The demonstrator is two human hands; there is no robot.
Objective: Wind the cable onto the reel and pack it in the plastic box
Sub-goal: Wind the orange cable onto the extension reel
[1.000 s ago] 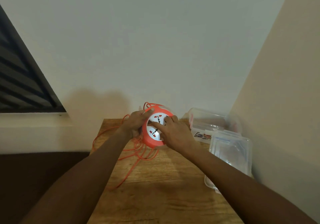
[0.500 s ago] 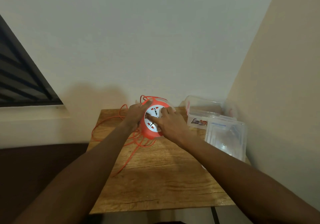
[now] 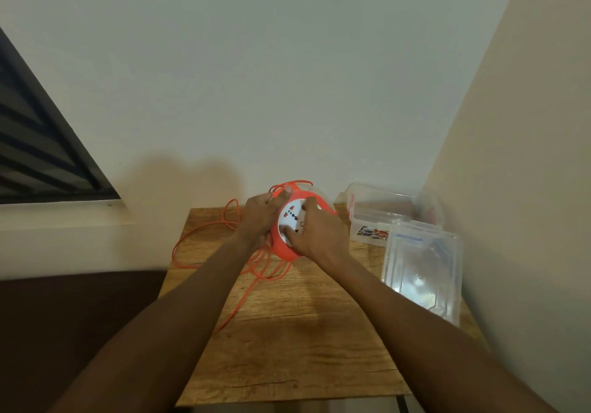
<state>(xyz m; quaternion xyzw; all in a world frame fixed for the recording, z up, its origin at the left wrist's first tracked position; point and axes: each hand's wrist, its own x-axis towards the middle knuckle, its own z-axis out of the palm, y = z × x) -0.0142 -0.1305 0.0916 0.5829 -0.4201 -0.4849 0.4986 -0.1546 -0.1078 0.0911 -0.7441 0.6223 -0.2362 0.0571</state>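
An orange cable reel (image 3: 284, 246) with a white socket face is held tilted above the far part of the wooden table (image 3: 287, 348). My left hand (image 3: 260, 217) grips its left rim, thumb over the top edge. My right hand (image 3: 316, 232) lies over the socket face, fingers curled on it. Loose orange cable (image 3: 204, 230) loops on the table left of and below the reel. The clear plastic box (image 3: 380, 211) stands at the back right, with its clear lid (image 3: 422, 268) lying in front of it.
The table sits in a corner: a pale wall behind it and another close on the right. A dark window frame (image 3: 48, 156) is at the left. The table's front edge is near the bottom of the view.
The view has shifted so more of the table's front shows. My right hand has turned across the socket face. The left hand keeps its hold on the rim.
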